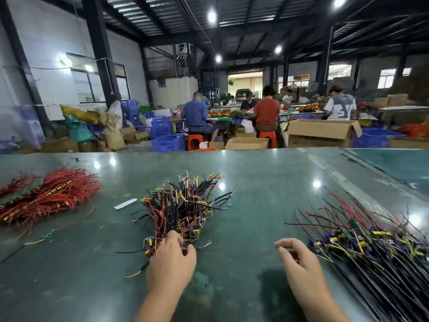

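Ceiling lamps [211, 16] blaze hard and throw white glare spots across the table [255, 177]. The wall [46, 43] smears soft, edges bow outward, and a dark shadow pools beside the right hand [299, 260].

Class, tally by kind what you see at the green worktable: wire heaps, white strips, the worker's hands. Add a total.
Wire heaps: 3 (red heap, middle heap, right heap)
White strips: 1
Hands: 2 (left hand, right hand)
Total: 6

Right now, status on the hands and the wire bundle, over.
Left hand grips middle wire bundle at its near end. Right hand curled beside right-side wire pile, contents unclear. No obstruction between hands.
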Action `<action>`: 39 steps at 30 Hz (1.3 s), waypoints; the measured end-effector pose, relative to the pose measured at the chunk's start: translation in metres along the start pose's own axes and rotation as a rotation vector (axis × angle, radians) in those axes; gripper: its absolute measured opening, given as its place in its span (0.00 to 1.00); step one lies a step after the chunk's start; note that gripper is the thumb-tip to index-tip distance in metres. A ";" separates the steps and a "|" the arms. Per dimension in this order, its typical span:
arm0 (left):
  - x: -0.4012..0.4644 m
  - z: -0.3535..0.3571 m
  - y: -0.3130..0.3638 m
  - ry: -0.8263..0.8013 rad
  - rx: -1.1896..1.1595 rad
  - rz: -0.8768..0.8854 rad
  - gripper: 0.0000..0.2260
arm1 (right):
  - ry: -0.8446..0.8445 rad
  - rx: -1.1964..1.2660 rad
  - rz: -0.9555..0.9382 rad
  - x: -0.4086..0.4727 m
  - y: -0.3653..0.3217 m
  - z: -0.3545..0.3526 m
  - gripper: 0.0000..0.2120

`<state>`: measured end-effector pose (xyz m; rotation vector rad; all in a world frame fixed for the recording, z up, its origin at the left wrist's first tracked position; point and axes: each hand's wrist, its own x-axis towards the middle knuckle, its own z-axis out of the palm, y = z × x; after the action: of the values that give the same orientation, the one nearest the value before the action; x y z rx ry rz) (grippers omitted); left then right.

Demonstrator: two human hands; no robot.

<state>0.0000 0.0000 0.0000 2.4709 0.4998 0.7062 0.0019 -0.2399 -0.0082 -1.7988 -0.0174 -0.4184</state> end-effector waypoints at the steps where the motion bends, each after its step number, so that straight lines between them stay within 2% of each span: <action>1: 0.003 -0.002 -0.002 -0.048 0.094 -0.029 0.10 | -0.004 0.015 -0.009 0.001 0.000 0.000 0.11; 3: 0.006 -0.003 -0.006 -0.071 0.231 -0.033 0.14 | -0.023 0.050 -0.010 0.001 -0.001 -0.001 0.11; 5: 0.006 0.000 -0.010 -0.099 0.261 -0.010 0.15 | -0.025 0.063 -0.024 0.000 0.002 -0.001 0.11; 13: -0.007 0.002 0.004 -0.213 0.163 0.046 0.18 | -0.037 -0.002 -0.100 -0.007 0.003 -0.002 0.14; 17: -0.011 0.001 0.013 -0.255 -0.024 0.096 0.12 | -0.043 -0.070 -0.208 -0.009 -0.001 0.001 0.17; 20: -0.023 0.006 0.028 -0.355 -0.328 0.110 0.11 | -0.095 -0.091 -0.197 -0.013 -0.003 0.003 0.16; 22: -0.038 0.011 0.040 -0.431 -0.528 0.122 0.10 | -0.191 -0.115 -0.196 -0.017 -0.005 0.004 0.14; 25: -0.053 0.018 0.050 -0.395 -0.505 0.322 0.09 | -0.387 -0.116 -0.158 -0.024 -0.010 0.005 0.10; 28: -0.059 0.017 0.055 -0.300 -0.453 0.555 0.05 | -0.406 0.091 -0.030 -0.026 -0.018 0.004 0.13; 30: -0.061 0.014 0.059 -0.263 -0.488 0.635 0.02 | -0.397 0.248 0.082 -0.027 -0.023 0.005 0.15; 32: -0.061 0.012 0.061 -0.220 -0.569 0.639 0.02 | -0.425 0.314 0.115 -0.028 -0.025 0.003 0.14; 35: -0.059 0.012 0.062 -0.183 -0.678 0.610 0.07 | -0.495 0.326 0.099 -0.029 -0.024 0.000 0.09; 37: -0.060 0.012 0.061 -0.204 -0.736 0.594 0.09 | -0.498 0.415 0.125 -0.028 -0.022 0.000 0.06; 39: -0.062 0.012 0.061 -0.243 -0.808 0.582 0.11 | -0.484 0.520 0.153 -0.029 -0.021 0.002 0.09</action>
<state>-0.0301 -0.0820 0.0023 1.8548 -0.5350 0.6322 -0.0294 -0.2264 0.0031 -1.3347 -0.2975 0.1343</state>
